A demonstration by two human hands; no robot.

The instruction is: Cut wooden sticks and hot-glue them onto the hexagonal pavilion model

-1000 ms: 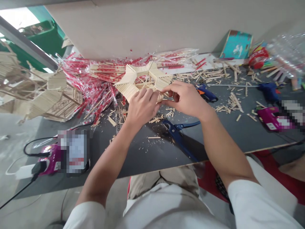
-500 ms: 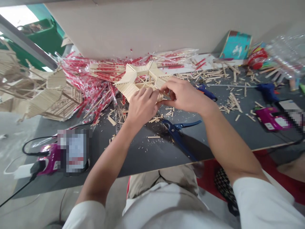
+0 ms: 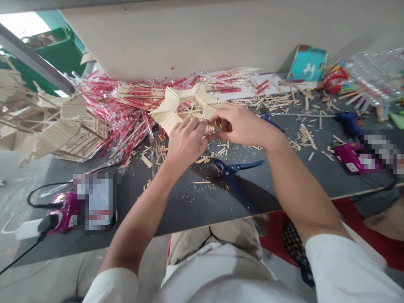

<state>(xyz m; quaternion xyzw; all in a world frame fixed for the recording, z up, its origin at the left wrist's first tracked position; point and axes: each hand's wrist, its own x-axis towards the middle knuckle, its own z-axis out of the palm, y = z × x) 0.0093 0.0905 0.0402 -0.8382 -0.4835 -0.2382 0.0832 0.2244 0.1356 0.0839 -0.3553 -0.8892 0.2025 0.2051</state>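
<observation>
HANDS: left hand (image 3: 186, 143), right hand (image 3: 243, 128); both narrow, pinching the near end of the frame | OBJECT: star-shaped wooden stick frame (image 3: 186, 101); held between both hands, far arms over bagged red-banded sticks (image 3: 132, 122) | NEARBY: blue-handled pliers (image 3: 229, 174) below the hands, on dark workbench (image 3: 189, 206); loose stick offcuts (image 3: 303, 139) scattered

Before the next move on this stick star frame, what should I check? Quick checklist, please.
Left hand grips the wooden-stick star frame: ok.
Right hand pinches the frame's near tip beside the left hand: ok.
Blue-handled cutters lie apart from both hands: ok.
Blue glue gun lies off to the right, not in hand: ok.
Joint under the fingers firm: cannot tell, the hands hide it.
</observation>
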